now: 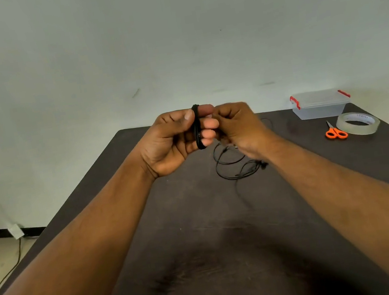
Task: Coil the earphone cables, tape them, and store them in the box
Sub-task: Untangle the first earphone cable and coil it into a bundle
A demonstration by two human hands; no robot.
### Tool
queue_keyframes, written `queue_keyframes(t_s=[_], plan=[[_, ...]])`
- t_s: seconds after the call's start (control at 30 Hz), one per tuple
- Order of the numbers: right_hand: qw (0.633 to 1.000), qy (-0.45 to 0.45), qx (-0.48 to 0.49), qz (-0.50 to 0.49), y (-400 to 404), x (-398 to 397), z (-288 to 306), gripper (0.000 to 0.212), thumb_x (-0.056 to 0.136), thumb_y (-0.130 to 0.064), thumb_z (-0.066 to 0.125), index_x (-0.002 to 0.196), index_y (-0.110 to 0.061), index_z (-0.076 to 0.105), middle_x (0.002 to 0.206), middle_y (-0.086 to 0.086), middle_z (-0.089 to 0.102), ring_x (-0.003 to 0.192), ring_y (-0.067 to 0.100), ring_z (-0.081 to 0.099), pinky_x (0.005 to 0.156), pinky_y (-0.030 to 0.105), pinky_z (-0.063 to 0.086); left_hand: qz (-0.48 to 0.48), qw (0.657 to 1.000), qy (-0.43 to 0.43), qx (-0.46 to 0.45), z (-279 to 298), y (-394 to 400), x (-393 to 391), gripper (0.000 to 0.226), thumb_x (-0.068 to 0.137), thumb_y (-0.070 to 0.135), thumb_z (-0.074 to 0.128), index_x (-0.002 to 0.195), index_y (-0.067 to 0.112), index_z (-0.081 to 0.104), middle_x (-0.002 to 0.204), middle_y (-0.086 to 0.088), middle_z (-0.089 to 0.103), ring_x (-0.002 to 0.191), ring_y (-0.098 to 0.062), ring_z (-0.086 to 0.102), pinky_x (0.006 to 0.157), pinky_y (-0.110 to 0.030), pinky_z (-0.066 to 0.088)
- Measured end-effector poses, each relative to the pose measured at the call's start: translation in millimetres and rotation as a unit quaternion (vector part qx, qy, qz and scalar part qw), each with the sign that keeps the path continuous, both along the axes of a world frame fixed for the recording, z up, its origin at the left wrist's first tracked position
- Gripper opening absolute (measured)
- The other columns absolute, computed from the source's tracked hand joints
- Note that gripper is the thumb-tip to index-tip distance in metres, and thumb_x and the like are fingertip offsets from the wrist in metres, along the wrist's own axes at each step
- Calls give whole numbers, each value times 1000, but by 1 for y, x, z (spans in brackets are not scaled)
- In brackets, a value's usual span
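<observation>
Above the surface [201, 223] centre, the earphone cable coil [197, 127] is wound upright round the left hand [174, 140] fingers. Right hand [237, 127], touching alongside, is curled, apparently pinching the loose cable [232, 166]. Tape roll [358, 123] and box [320, 103] lie toward the far right corner, nearer the right hand.

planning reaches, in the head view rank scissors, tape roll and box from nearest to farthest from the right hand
From the right hand:
1. Scissors, to its right on the table.
2. Tape roll, just right of the scissors.
3. Box, at the far right edge. Tape and box are close to call.
</observation>
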State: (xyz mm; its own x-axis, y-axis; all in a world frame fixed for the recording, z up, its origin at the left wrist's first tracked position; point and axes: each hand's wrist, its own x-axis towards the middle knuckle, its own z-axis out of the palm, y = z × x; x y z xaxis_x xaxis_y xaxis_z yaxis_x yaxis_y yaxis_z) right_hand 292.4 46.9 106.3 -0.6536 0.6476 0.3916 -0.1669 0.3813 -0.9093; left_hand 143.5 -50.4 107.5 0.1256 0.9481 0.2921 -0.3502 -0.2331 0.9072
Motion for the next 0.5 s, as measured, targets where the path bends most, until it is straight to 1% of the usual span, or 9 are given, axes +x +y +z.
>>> queue_keyframes(t_s=[0.07,0.13,0.23,0.27,0.3,0.33,0.4,0.47,0.5], plan=[[1000,-13,-12,5,-9,-6,-10,33,98,-25,54,69,-14,64,55,4,54,46,15,41,42,23,30,26,999,-31,14,1,0,0,31,81,24,68,106,6,73,97,-12,73,82,-20,72,72,-29,59],[999,-42,-7,19,-16,-6,-16,33,99,-28,50,72,-15,63,57,2,56,43,13,39,43,23,28,71,996,-58,23,3,-2,1,28,87,20,56,103,7,74,98,-12,74,84,-20,72,72,-29,59],[996,-73,21,49,-24,-5,-24,16,99,-25,51,96,-24,67,61,6,57,40,9,38,41,19,32,111,990,-75,37,8,-2,-1,32,93,20,45,111,3,66,105,-12,72,92,-22,71,77,-30,58],[995,-76,23,57,-25,-4,-25,15,98,-23,53,105,-28,65,60,6,56,40,8,38,40,18,33,126,988,-80,40,8,-1,-2,32,95,20,44,114,3,63,108,-13,72,97,-23,70,80,-31,58],[995,-79,21,60,-27,-3,-26,19,97,-21,55,111,-31,62,58,4,55,40,7,38,40,18,33,144,985,-89,43,7,1,-5,32,96,19,43,117,2,60,111,-13,71,102,-25,69,84,-32,57],[995,-84,16,57,-29,-1,-26,21,96,-20,57,113,-31,62,55,2,54,42,6,40,41,17,33,165,980,-98,46,7,2,-8,32,97,19,43,119,1,59,114,-14,70,107,-26,67,88,-33,56],[994,-96,3,44,-30,4,-26,16,95,-19,59,107,-24,67,52,-3,52,42,2,43,40,16,33,206,971,-107,55,4,4,-14,30,99,17,44,121,1,58,117,-15,68,112,-29,64,93,-36,54],[992,-120,14,22,-30,9,-23,12,95,-21,59,101,-21,69,50,-6,51,40,1,43,40,15,34,239,966,-80,54,1,6,-17,30,99,14,45,123,1,57,121,-16,66,114,-29,63,97,-37,52],[990,-137,38,10,-29,10,-20,12,95,-23,59,99,-21,70,50,-6,51,40,2,43,40,16,35,253,965,-47,50,-1,7,-17,30,99,12,45,125,1,56,122,-16,65,115,-28,63,98,-37,51]])
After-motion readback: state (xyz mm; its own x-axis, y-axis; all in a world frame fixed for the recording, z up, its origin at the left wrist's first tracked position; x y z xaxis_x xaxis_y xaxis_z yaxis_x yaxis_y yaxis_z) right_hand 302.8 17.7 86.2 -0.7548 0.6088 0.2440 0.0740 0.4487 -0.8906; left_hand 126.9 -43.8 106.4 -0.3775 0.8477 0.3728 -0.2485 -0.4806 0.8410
